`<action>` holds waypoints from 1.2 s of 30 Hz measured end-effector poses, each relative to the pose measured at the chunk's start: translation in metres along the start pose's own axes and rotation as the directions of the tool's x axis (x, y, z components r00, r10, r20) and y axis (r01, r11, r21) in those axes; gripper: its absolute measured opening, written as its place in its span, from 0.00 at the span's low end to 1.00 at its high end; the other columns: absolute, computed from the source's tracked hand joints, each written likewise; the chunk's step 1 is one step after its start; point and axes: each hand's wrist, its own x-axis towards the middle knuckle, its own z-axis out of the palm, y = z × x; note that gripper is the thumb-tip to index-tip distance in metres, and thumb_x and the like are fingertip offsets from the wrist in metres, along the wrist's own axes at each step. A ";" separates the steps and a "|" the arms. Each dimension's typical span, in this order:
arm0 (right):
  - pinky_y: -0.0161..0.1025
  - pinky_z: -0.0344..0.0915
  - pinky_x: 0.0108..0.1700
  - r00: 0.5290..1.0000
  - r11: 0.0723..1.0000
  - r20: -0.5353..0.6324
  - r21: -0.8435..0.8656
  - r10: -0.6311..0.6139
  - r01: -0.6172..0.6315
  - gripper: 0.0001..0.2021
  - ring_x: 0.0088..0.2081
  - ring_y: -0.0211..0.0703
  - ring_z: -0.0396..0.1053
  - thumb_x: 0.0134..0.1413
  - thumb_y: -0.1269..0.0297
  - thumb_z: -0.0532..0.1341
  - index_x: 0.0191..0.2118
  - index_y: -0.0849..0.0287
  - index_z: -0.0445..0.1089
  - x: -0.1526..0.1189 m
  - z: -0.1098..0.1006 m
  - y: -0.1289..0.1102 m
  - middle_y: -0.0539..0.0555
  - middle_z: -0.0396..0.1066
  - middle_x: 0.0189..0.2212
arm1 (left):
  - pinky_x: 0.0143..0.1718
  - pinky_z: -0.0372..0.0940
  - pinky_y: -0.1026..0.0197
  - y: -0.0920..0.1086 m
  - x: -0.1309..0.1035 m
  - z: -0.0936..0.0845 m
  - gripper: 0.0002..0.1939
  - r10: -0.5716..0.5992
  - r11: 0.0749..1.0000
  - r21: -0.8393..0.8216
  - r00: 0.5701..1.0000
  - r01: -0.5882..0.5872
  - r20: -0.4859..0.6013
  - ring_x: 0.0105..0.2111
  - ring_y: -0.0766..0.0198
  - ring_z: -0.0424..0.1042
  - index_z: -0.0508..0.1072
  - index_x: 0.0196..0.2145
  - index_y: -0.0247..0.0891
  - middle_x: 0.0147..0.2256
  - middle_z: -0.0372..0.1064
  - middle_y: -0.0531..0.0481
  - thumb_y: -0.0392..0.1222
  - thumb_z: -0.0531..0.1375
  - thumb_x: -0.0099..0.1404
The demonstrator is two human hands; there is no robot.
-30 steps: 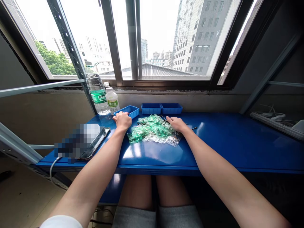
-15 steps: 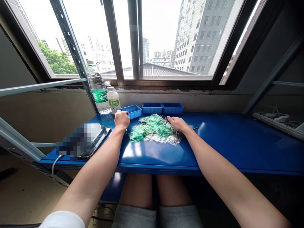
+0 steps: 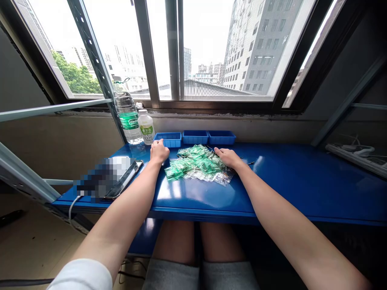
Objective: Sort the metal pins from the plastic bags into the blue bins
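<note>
My left hand [image 3: 159, 152] is closed, its curled fingers at the front left corner of a small blue plastic bin [image 3: 172, 143]. My right hand [image 3: 227, 156] rests against the right edge of a heap of small clear and green plastic packets [image 3: 196, 163]; its thumb is stretched out, and its other fingers are partly hidden. Thin dark pieces stick out of the heap by that hand. Two more blue bins, a middle one [image 3: 195, 137] and a right one [image 3: 222, 138], stand side by side behind the heap.
A large water bottle [image 3: 128, 121] and a smaller white bottle [image 3: 146, 128] stand at the back left. A tablet-like device [image 3: 128, 177] lies on the left of the blue table [image 3: 287, 181], beside a blurred patch. A power strip [image 3: 352, 152] is at far right.
The left bin has turned from a slant to nearly in line with the other two. My left hand has moved slightly right with it. My right hand has stayed by the heap.
</note>
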 end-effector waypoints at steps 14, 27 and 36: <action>0.41 0.61 0.42 1.000 1.000 0.000 -0.014 -0.004 0.004 0.35 0.45 0.56 0.69 0.58 0.36 0.40 0.43 0.58 0.73 -0.002 -0.001 -0.002 0.61 0.73 0.46 | 0.53 0.57 0.51 -0.001 0.011 0.002 0.40 -0.316 0.860 -0.451 0.943 0.237 -0.107 0.46 0.56 0.70 0.54 0.61 0.34 0.33 0.75 0.50 0.40 0.60 0.51; 0.40 0.60 0.38 1.000 1.000 -0.003 -0.027 -0.008 0.007 0.35 0.45 0.56 0.69 0.58 0.36 0.39 0.43 0.57 0.72 -0.003 -0.002 -0.003 0.61 0.73 0.46 | 0.51 0.62 0.51 -0.009 0.021 0.013 0.56 -0.128 0.768 -0.606 0.977 0.207 0.172 0.58 0.50 0.62 0.33 0.68 0.44 0.59 0.61 0.37 0.37 0.63 0.50; 0.40 0.60 0.40 1.000 1.000 -0.003 -0.022 -0.012 0.012 0.34 0.46 0.56 0.69 0.58 0.36 0.40 0.43 0.57 0.72 -0.001 -0.001 -0.002 0.61 0.73 0.47 | 0.51 0.63 0.50 -0.010 0.021 0.013 0.56 -0.121 0.747 -0.630 0.976 0.211 0.183 0.59 0.48 0.61 0.34 0.68 0.45 0.60 0.60 0.38 0.36 0.63 0.50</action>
